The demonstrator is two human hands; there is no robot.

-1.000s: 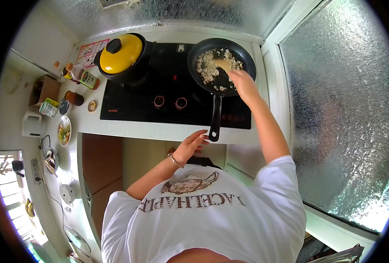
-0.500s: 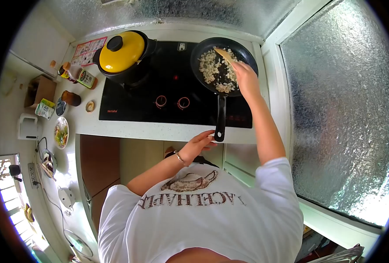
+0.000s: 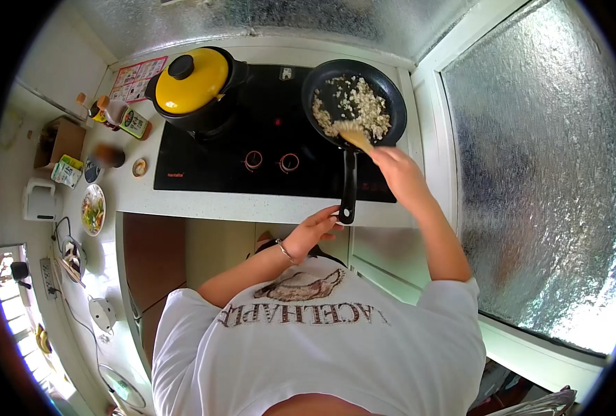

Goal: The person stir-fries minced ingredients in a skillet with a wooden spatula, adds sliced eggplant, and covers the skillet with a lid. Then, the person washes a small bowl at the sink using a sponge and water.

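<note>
My right hand [image 3: 399, 173] is closed on a wooden spatula [image 3: 356, 139], whose blade rests in the near part of a black frying pan [image 3: 392, 90]. Pale chopped food [image 3: 363, 111] lies in the pan, mostly at its middle and right, with some at the left. Below the pan, my left hand [image 3: 309, 234] is at the counter's front edge. Its fingers are apart, with the fingertips beside the end of the pan's black handle [image 3: 349, 187]; whether they touch it is hard to tell.
A black pot with a yellow lid [image 3: 207, 76] stands on the cooktop [image 3: 211, 163] at left. Bottles [image 3: 133, 121], a small round lid [image 3: 139, 167], a dark jar [image 3: 109, 155] and a plate of chopped vegetables [image 3: 93, 209] are on the left counter. A textured window [image 3: 530, 173] borders the right.
My right hand has drawn the spatula from the pan's far side to the near side, and the food has shifted. My left hand has stayed by the handle's end.
</note>
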